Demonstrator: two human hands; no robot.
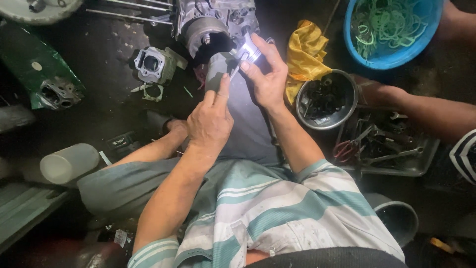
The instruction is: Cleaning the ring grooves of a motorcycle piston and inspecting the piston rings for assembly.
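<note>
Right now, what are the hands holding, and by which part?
Both hands hold one shiny metal piston. The right hand grips its bright round end; the left hand pinches the grey lower part between thumb and fingers.

upper right, a blue basin [391,58] of green rings [384,25]; a yellow rag [305,52] beside a metal bowl [347,106] of dark parts. right, a tool tray [416,166]. lower left, a white plastic bottle [68,163].
</note>
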